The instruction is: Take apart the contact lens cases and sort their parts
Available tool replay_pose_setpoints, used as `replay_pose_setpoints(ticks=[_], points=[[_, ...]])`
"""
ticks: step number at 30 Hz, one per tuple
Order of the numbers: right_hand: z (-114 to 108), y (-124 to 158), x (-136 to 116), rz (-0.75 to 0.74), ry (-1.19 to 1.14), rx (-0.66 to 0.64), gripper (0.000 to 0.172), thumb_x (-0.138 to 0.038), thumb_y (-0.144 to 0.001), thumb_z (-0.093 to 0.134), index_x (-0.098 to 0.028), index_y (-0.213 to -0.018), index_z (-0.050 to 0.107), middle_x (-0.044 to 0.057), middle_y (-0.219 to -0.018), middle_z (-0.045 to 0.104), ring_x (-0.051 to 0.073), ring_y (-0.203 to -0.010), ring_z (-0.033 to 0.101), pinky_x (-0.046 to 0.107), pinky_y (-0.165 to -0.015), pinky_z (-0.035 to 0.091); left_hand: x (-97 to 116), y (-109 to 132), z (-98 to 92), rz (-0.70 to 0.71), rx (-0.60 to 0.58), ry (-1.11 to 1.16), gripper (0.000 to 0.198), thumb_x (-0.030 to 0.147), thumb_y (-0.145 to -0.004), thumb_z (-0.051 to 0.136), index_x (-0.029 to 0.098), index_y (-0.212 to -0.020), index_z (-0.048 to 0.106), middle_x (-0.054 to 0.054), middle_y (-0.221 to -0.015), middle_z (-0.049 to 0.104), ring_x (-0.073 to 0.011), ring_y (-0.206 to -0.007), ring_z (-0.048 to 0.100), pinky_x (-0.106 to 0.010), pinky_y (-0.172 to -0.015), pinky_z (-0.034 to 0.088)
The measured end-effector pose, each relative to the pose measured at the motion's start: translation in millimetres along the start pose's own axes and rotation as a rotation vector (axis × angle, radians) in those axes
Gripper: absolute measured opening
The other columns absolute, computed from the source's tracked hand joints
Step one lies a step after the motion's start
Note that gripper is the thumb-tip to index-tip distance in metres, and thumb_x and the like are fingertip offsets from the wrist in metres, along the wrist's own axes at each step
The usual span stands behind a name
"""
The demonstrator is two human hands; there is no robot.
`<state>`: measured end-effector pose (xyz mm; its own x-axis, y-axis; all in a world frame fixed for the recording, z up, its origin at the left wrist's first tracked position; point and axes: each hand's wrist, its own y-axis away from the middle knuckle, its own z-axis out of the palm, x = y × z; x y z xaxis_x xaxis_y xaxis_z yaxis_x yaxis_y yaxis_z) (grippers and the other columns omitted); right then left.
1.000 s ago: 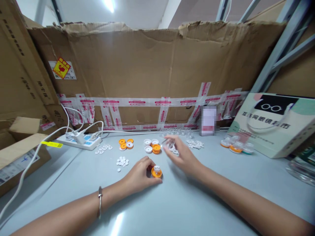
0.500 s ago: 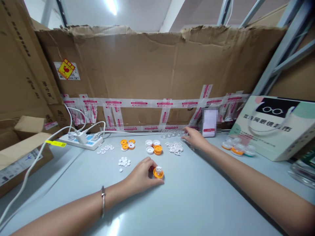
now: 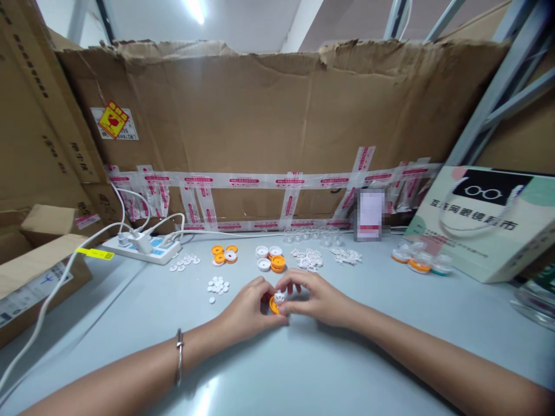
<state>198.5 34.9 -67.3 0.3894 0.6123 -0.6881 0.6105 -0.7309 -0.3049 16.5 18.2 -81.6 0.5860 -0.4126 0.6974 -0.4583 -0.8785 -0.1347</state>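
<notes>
Right hand (image 3: 319,294) has joined left hand (image 3: 248,305), orange cup (image 3: 273,305) between them.

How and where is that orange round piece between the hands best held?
Probably low from the left, pinching the orange piece by opposite edges of its round outer rim. A white part stands up from its middle, so a grasp from above would likely meet that first. The left hand holds the rim; the right hand crowds the right side.

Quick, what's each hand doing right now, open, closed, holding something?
Left hand: closed on the orange part.
Right hand: curled at the white piece; whether it grips anything cannot be told.
</notes>
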Motion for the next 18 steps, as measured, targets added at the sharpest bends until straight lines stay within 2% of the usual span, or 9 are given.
replay_pose_setpoints(ticks=[3,5,8,14,18], points=[[17,9,-5,0.009,0.011,0.044,0.01,-0.017,-0.077,0.058,-0.019,-0.087,0.059,0.002,-0.085,0.061,0.015,-0.078,0.055,0.028,-0.071,0.044,-1,-1,0.2,0.008,0.0,-0.022,0.022,0.028,-0.065,0.068,0.015,-0.073,0.053,0.001,-0.074,0.048,-0.013,-0.067,0.047,-0.022,-0.059,0.036],[22,12,-3,-0.035,0.096,0.092,0.012,-0.013,-0.081,0.05,-0.019,-0.088,0.057,0.004,-0.086,0.062,0.017,-0.082,0.055,0.031,-0.074,0.043,0,-1,-0.2,0.008,0.002,-0.035,0.021,0.028,-0.065,0.068,0.015,-0.071,0.052,0.002,-0.073,0.047,-0.0127,-0.066,0.047,-0.022,-0.058,0.036],[27,14,-2,-0.13,0.249,0.122,0.015,-0.011,-0.084,0.044,-0.018,-0.091,0.055,0.007,-0.086,0.063,0.019,-0.082,0.054,0.035,-0.075,0.04,3,-1,-0.6,0.015,0.007,-0.044,0.02,0.027,-0.066,0.067,0.015,-0.07,0.052,0.002,-0.072,0.047,-0.0128,-0.065,0.047,-0.022,-0.058,0.036],[32,17,-4,-0.061,0.331,0.173,0.018,-0.01,-0.084,0.044,-0.021,-0.092,0.056,0.004,-0.086,0.066,0.019,-0.083,0.056,0.036,-0.076,0.034,6,0,0.8,0.033,0.023,-0.064,0.015,0.026,-0.067,0.064,0.015,-0.071,0.055,0.001,-0.073,0.048,-0.0138,-0.067,0.048,-0.024,-0.06,0.037],[34,17,-1,-0.115,0.349,0.172,0.022,-0.007,-0.083,0.042,-0.021,-0.094,0.055,0.005,-0.085,0.067,0.02,-0.083,0.056,0.036,-0.074,0.033,5,0,1.9,0.017,0.031,-0.06,0.017,0.027,-0.066,0.065,0.015,-0.069,0.054,0.001,-0.071,0.048,-0.0134,-0.065,0.047,-0.023,-0.058,0.037]])
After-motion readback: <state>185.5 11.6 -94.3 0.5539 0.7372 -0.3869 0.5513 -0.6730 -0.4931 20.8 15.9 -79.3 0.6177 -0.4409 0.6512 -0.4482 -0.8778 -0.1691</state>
